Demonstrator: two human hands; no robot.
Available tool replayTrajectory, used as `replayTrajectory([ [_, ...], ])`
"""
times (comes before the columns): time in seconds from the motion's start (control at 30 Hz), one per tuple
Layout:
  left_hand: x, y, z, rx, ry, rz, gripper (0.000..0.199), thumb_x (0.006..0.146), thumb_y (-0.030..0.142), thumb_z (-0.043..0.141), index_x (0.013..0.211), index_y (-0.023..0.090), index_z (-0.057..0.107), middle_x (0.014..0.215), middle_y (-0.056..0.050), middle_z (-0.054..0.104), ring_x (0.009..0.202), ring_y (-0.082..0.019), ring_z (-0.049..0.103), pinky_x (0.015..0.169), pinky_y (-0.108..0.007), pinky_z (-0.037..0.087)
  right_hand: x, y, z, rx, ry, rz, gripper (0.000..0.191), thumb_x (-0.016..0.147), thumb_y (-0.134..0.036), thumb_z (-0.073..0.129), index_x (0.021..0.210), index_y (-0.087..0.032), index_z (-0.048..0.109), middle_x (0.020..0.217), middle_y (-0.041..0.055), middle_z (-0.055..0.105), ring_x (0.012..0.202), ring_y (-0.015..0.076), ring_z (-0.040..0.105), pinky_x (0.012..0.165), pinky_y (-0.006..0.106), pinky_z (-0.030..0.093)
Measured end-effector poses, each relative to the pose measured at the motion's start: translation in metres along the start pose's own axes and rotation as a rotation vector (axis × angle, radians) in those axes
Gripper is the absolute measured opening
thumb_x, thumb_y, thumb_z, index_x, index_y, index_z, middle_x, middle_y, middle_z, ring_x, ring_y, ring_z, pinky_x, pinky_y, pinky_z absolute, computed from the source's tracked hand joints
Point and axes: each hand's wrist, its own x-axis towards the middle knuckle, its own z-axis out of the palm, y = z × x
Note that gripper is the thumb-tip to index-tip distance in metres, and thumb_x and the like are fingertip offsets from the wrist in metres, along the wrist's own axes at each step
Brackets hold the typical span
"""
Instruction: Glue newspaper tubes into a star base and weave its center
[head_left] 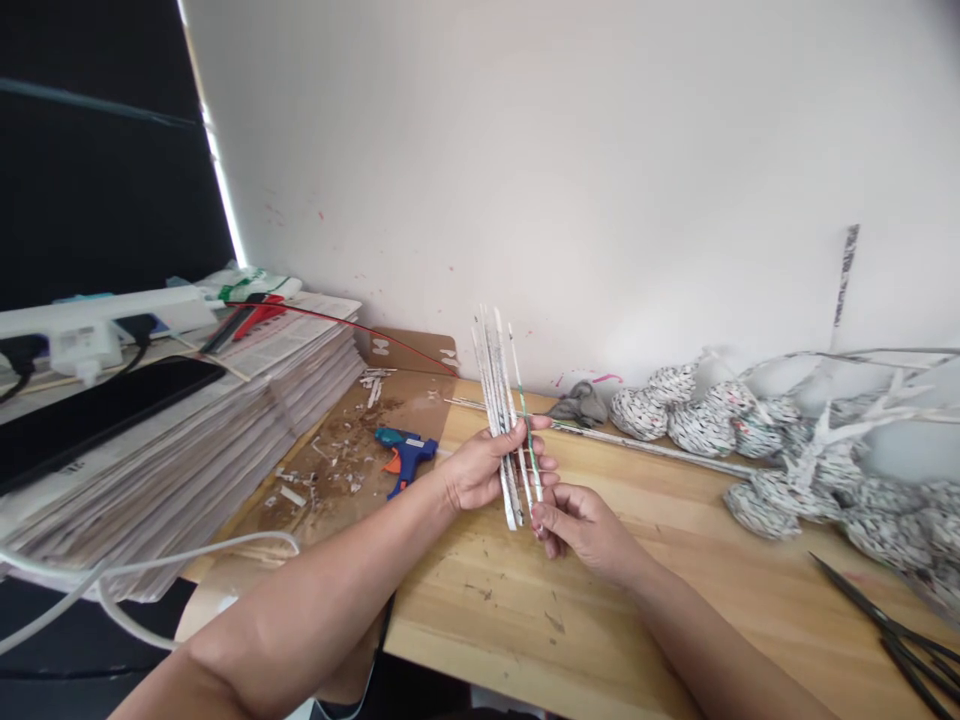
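Observation:
Several thin rolled paper sticks (493, 380) stand fanned upright in my left hand (484, 468), its thumb pressed across them and its fingers behind. The sticks are whitish with dark print. One stick with a green stretch (533, 455) leans a little apart on the right. Near its lower end, my right hand (581, 525) pinches it between thumb and fingers. Both hands are above the wooden table (480, 620), close together.
A blue glue gun (411, 457) lies on stained cardboard (330, 450) with paper scraps. Stacked newspapers (300, 400) hold a power strip (165, 308) and black phone (127, 410). Woven paper balls (701, 425), long paper rods (652, 446) and black scissors (881, 615) are at right.

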Motion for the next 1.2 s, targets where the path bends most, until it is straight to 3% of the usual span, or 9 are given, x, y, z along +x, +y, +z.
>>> replayTrajectory([
  [1.2,0.0013,0.0000,-0.0012,0.019,0.007,0.006,0.028,0.087,0.030,0.058,0.110,0.014,0.063,0.085,-0.005,0.061,0.079,-0.020,0.069,0.074,-0.038,0.058,0.0013,0.0042,0.0006,0.011,-0.003,-0.022,0.040,0.074,-0.052,0.070,0.070,-0.014,0.058,0.063,-0.0016,0.057,0.046,0.0087,0.054,0.048,0.024,0.043],
])
